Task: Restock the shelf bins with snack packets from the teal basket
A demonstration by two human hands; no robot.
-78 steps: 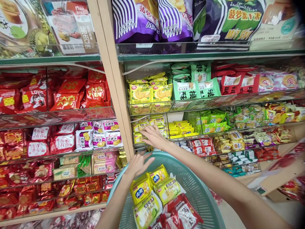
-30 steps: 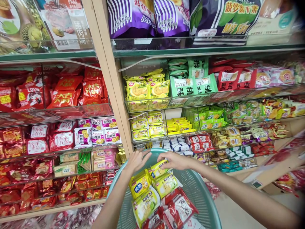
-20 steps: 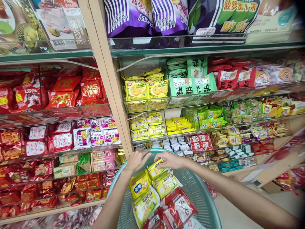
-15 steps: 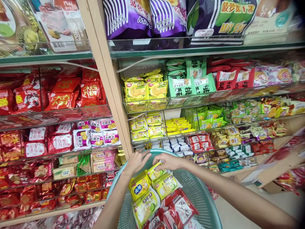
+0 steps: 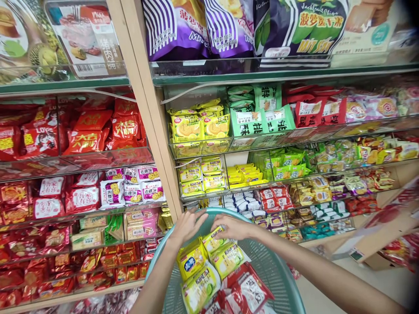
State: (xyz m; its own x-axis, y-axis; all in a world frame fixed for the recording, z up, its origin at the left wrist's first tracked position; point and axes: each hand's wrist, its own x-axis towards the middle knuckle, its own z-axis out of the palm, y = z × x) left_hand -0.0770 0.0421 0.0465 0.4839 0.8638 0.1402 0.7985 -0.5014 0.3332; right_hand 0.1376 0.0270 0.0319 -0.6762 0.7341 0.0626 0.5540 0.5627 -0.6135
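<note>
A teal mesh basket (image 5: 284, 270) holds yellow lemon snack packs (image 5: 200, 288) and red-and-white packs (image 5: 248, 290). Over the basket's far left rim lies my left hand (image 5: 189, 226), its fingers spread and holding nothing. My right hand (image 5: 231, 226) reaches in from the right, just inside the far rim, with its fingers curled at the upper yellow pack (image 5: 211, 240). Its fingertips touch that pack's top edge. The two hands are apart, with a small gap between them.
Behind the basket, shelves with clear bins hold yellow packs (image 5: 186, 128), green packs (image 5: 247, 122) and red packs (image 5: 88, 131). A wooden upright (image 5: 147, 109) divides the shelves. Large purple bags (image 5: 176, 30) stand on top. An open carton (image 5: 375, 260) is at the lower right.
The view has shifted slightly, so the upper shelves sit a little lower. Both hands stay in nearly the same places over the basket, and its packs look almost unchanged.
</note>
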